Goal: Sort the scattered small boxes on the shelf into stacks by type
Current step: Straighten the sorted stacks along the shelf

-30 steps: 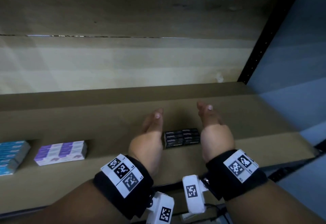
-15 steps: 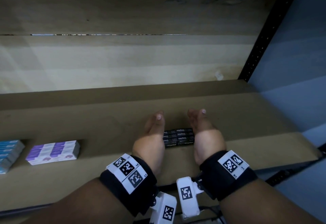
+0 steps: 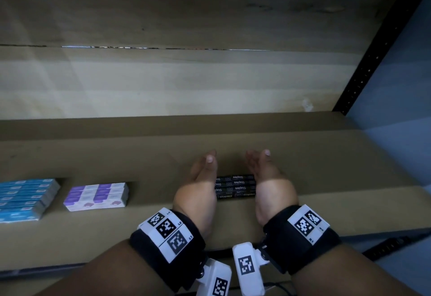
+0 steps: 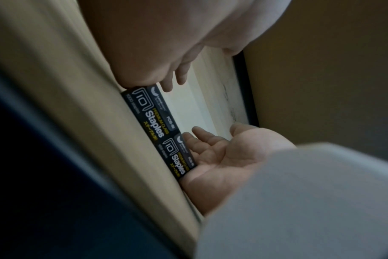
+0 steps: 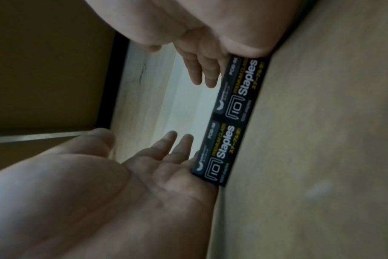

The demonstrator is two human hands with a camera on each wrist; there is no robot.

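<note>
Hands flank the black staples boxes [image 3: 235, 186] on the shelf [image 3: 326, 174] in the head view: left hand [image 3: 198, 186] and right hand [image 3: 270, 181], fingers straight, press the block's ends. Purple boxes [image 3: 96, 195] and blue boxes [image 3: 25, 199] sit stacked further left.

Left wrist view: palm flat against one box end [image 4: 177, 161].

Right wrist view: flat palm touches the boxes [image 5: 224, 149].

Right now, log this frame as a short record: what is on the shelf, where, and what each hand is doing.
surface: shelf
black boxes: stacked group marked Staples, centre, between the hands
purple boxes: stack, to the left
blue boxes: stack, far left, partly out of frame
left hand: fingers straight, palm against the black boxes' left end
right hand: fingers straight, palm against their right end
</note>
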